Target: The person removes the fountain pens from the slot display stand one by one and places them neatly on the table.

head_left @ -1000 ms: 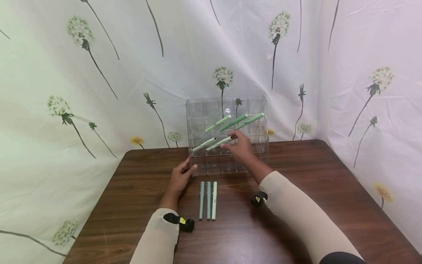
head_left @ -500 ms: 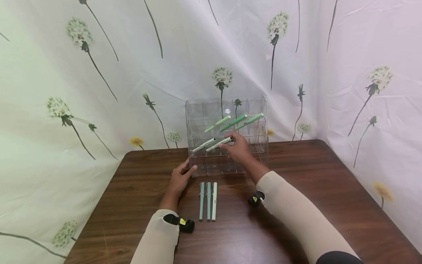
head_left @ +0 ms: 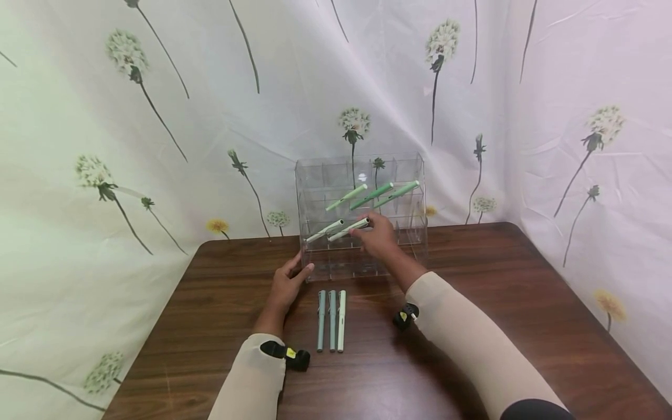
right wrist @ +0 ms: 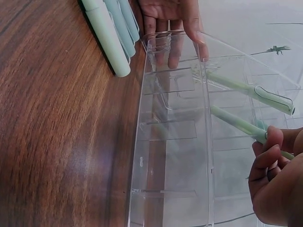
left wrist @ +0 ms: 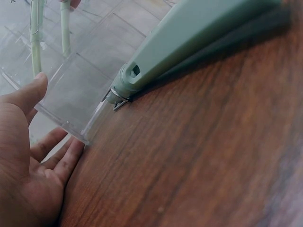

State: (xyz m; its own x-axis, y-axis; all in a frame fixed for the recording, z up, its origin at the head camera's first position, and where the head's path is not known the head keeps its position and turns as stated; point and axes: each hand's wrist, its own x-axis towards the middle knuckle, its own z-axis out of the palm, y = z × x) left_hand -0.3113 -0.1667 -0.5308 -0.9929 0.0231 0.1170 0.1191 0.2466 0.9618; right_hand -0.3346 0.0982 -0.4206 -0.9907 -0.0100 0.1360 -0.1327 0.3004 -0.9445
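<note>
A clear acrylic pen organizer point(head_left: 315, 175) stands upright at the back of the table. My left hand point(head_left: 286, 287) rests against its lower left corner, thumb at the front and fairly straight fingers along the side, as the left wrist view shows. With thumb and fingers my right hand point(head_left: 379, 236) pinches the upper end of a pale green pen point(right wrist: 236, 124), which lies slanted in a lower tier. To its left, another pale green pen point(head_left: 324, 231) slants in the same tier. Higher up sit a light green pen point(head_left: 346, 197), a dark green pen point(head_left: 371, 195) and a medium green pen point(head_left: 397, 193).
Two grey-blue pens point(head_left: 332, 321) and a pale mint pen point(head_left: 342, 321) lie side by side on the wooden table point(head_left: 210, 350), in front of the organizer. A white cloth point(head_left: 210, 116) printed with dandelions hangs close behind and to the sides.
Both hands and the pens keep nearly the same places. My right forearm has shifted slightly left, while the right hand stays on the pale green pen.
</note>
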